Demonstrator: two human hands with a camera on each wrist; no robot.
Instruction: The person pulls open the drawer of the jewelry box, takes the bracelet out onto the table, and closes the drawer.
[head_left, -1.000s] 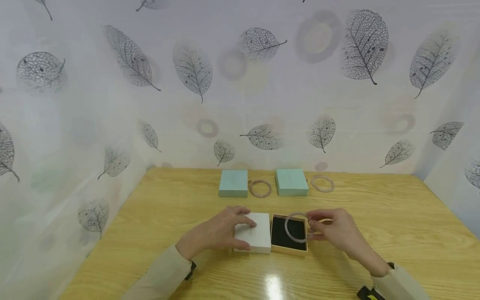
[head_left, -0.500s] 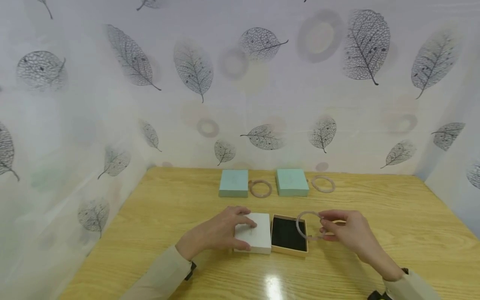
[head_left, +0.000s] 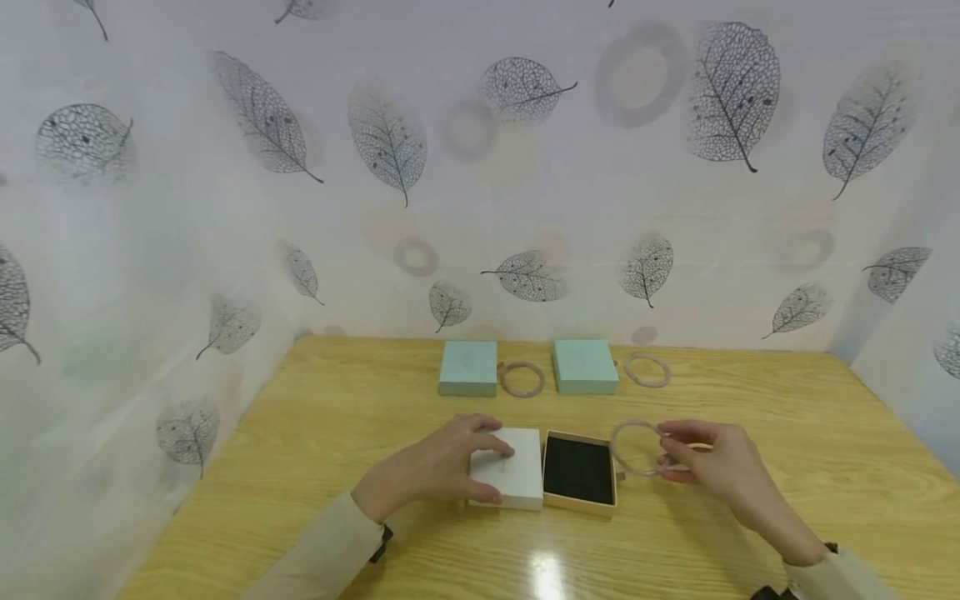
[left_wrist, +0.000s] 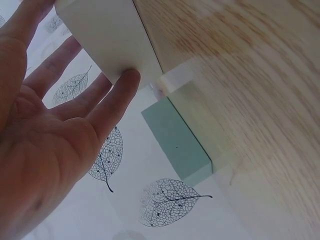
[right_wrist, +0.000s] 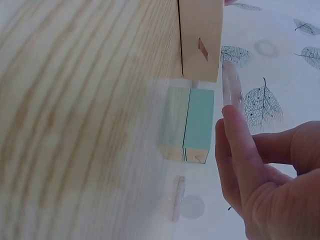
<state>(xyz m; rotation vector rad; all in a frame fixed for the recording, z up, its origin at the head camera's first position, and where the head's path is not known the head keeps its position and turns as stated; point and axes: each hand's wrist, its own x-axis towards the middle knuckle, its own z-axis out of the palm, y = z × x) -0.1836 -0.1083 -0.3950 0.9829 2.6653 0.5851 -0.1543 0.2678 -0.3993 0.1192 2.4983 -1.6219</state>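
Observation:
In the head view my left hand [head_left: 442, 467] holds the white box [head_left: 517, 477], thumb at its near side and fingers on its top and far side. The left wrist view shows a fingertip against the side of the white box [left_wrist: 112, 37]. My right hand [head_left: 716, 467] pinches a pale translucent bangle [head_left: 617, 442] by its right side, tilted up above the table. Left of that bangle, right beside the white box, lies an open tan drawer [head_left: 577, 507] with a black lining and a small pull tab [right_wrist: 203, 49] on its right end.
Behind stand two teal boxes, the left box [head_left: 468, 367] and the right box [head_left: 585, 367]. To the right of each lies a bangle: one pinkish bangle [head_left: 522, 395] and one paler bangle [head_left: 647, 385]. A leaf-print curtain [head_left: 480, 192] surrounds the wooden table [head_left: 360, 392].
My right hand has moved right with the bangle, from over the black-lined drawer to just past its right edge. The left hand has stayed on the white box.

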